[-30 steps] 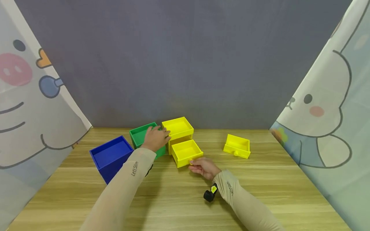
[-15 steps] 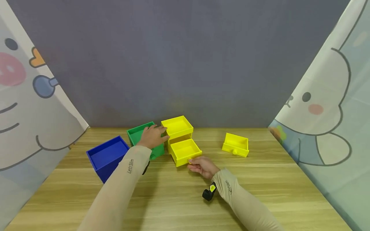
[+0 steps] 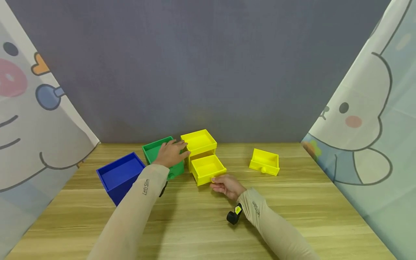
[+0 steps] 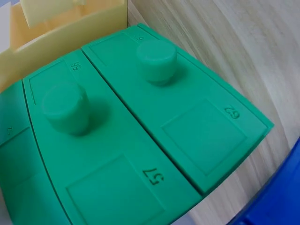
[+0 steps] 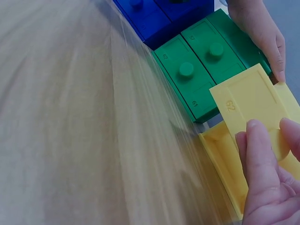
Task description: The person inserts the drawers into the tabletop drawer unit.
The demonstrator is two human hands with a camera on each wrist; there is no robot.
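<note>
My right hand [image 3: 229,186] pinches the round knob [image 5: 280,144] of a yellow drawer [image 3: 208,167] between thumb and fingers. This drawer juts well out of the small yellow cabinet [image 3: 199,141], and its front shows the number 62 in the right wrist view. Below it there, the cabinet's lower slot holds no drawer. My left hand [image 3: 169,153] reaches over the green cabinet [image 3: 152,150], fingers extended, with the fingertips at the yellow cabinet's left side. Green drawer fronts with round knobs [image 4: 157,61] fill the left wrist view.
A loose yellow drawer [image 3: 264,159] lies on the wooden table [image 3: 195,224] to the right. The blue cabinet [image 3: 121,171] stands at the left, partly behind my left forearm. A grey cloth backdrop [image 3: 208,72] rises behind, with printed cartoon panels at both sides.
My left hand has shifted slightly left and its fingers lie flatter. The right hand stays on the knob, the drawer still pulled out. The head view has turned a little.
</note>
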